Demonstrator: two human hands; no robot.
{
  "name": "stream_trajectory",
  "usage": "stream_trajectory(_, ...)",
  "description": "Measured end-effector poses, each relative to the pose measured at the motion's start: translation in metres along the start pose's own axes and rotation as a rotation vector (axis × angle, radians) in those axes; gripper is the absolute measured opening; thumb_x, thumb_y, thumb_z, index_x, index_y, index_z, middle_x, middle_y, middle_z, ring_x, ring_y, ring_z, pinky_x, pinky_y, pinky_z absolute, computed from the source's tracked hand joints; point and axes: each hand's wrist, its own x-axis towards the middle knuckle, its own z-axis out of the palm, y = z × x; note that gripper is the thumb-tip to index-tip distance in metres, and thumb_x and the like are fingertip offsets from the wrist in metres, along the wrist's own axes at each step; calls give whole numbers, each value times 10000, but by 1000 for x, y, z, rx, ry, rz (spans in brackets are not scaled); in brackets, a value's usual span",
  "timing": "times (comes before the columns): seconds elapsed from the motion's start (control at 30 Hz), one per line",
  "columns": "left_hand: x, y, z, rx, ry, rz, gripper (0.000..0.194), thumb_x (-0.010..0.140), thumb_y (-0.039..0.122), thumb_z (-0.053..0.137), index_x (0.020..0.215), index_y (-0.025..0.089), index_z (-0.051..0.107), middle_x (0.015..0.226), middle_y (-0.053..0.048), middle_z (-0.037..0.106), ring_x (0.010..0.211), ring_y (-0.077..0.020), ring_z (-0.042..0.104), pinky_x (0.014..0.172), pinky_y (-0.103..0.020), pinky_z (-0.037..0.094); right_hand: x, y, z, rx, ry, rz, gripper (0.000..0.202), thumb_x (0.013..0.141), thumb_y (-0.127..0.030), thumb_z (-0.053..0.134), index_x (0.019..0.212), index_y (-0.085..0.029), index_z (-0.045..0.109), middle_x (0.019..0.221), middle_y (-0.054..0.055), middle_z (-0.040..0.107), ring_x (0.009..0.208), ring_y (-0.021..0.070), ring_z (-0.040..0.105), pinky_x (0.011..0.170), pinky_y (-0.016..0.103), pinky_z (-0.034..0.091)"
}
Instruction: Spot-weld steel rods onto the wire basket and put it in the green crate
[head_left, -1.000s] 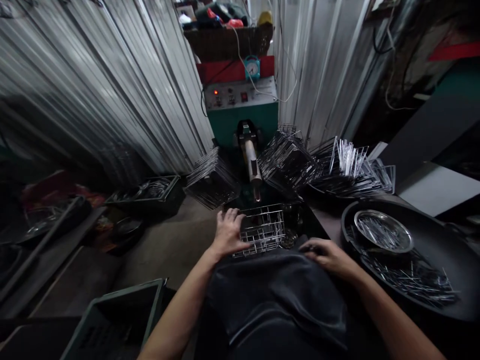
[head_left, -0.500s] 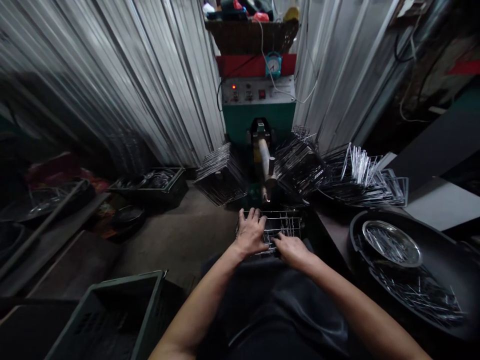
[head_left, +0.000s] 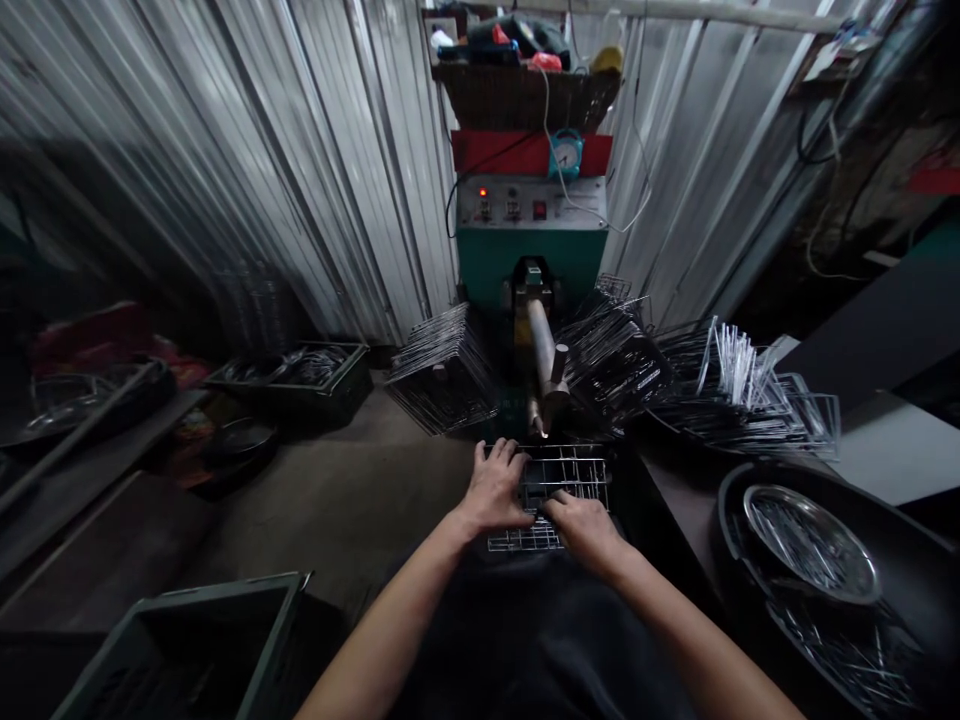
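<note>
A small rack of thin metal wire (head_left: 583, 466) lies in front of me, just below the electrode arm (head_left: 541, 335) of a green welding machine (head_left: 491, 250). My left hand (head_left: 493, 488) grips its left part, fingers hooked towards the far edge and thumb across the wires. On the near right part, my right hand (head_left: 581, 518) is closed, thumb and fingers pressed together at the wires. The electrode tip (head_left: 538, 425) stands above the far edge; contact cannot be made out. Dark shadow hides what supports the rack.
Stacked wire frames hang left (head_left: 446, 375) and right (head_left: 619, 365) of the arm. At right, a black tub (head_left: 724, 530) holds a metal bowl (head_left: 870, 575) of short wires. A green crate (head_left: 274, 640) stands lower left, and another crate (head_left: 349, 385) with metal parts farther back.
The view has tilted up slightly, so the machine and surroundings sit lower. More of the wire rack shows between and below my hands, which keep nearly the same hold.
</note>
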Motion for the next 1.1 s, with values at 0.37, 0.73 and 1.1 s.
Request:
stream_trajectory(0.37,15,-11,3,-33,-26,31,813,428,453,730,1149,164,489,1259,-186,458,1210,-370,348,999,-559,188,11,13,-3,8,24,-46,251,826,-98,445,1004,-196,594,922,57,612,785,184,610,635,242,430)
stream_trajectory(0.73,22,-7,-6,3,-7,11,787,448,444,720,1142,146,499,1252,-190,461,1200,-360,358,999,-554,186,15,18,-9,-40,71,-41,238,834,-105,437,980,-202,597,922,49,615,774,183,613,592,240,414)
stream_trajectory(1.1,39,-13,-7,7,-8,28,745,451,458,723,1101,158,519,1211,-173,478,1160,-339,387,974,-553,215,23,25,-8,-54,101,-18,276,845,-103,418,1043,-207,580,990,58,608,792,174,611,595,236,418)
